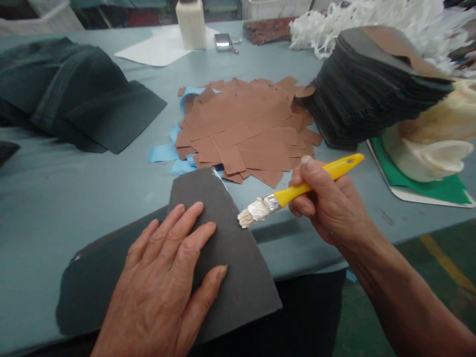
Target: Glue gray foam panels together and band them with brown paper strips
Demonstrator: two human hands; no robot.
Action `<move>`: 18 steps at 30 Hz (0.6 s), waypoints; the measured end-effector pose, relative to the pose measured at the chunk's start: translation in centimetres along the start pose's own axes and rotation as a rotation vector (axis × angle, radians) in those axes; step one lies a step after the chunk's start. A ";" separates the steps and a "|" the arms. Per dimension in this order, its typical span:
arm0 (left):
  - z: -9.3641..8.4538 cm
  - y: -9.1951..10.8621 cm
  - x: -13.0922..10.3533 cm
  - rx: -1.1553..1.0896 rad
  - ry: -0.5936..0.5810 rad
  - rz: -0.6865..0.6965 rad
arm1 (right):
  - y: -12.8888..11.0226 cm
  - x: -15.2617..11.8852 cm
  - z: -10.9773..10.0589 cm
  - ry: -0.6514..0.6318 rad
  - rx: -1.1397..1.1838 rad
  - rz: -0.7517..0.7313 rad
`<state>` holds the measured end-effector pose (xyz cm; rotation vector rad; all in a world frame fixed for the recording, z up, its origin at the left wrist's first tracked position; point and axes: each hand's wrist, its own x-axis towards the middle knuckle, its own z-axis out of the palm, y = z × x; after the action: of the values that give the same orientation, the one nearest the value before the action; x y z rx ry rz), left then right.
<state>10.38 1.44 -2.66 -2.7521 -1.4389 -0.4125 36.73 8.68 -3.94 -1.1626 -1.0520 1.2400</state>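
Flat on a dark grey sheet rests my left hand, its fingers spread. The sheet lies at the table's front edge, and its near corner hangs over that edge. A thin white line shows along the upper part of its right edge. My right hand is closed around the yellow handle of a paintbrush. White paste coats the bristles, which touch the sheet's right edge. Beneath the sheet, to the left, is a dark green piece.
Brown strips with some blue pieces lie in a heap ahead. Dark sheets are piled at the left and stacked at the right. A white tub stands on a green sheet. Behind are a bottle and white shreds.
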 end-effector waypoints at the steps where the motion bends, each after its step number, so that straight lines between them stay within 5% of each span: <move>1: 0.0 0.0 0.0 0.005 0.003 0.004 | 0.0 0.2 0.1 -0.015 0.002 -0.011; 18: 0.4 -0.4 -0.3 0.072 0.034 0.056 | 0.4 3.3 1.5 -0.045 -0.020 -0.040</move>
<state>9.95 1.51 -3.15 -2.7082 -1.3391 -0.3963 35.37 12.04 -4.24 -1.1279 -1.1178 1.2318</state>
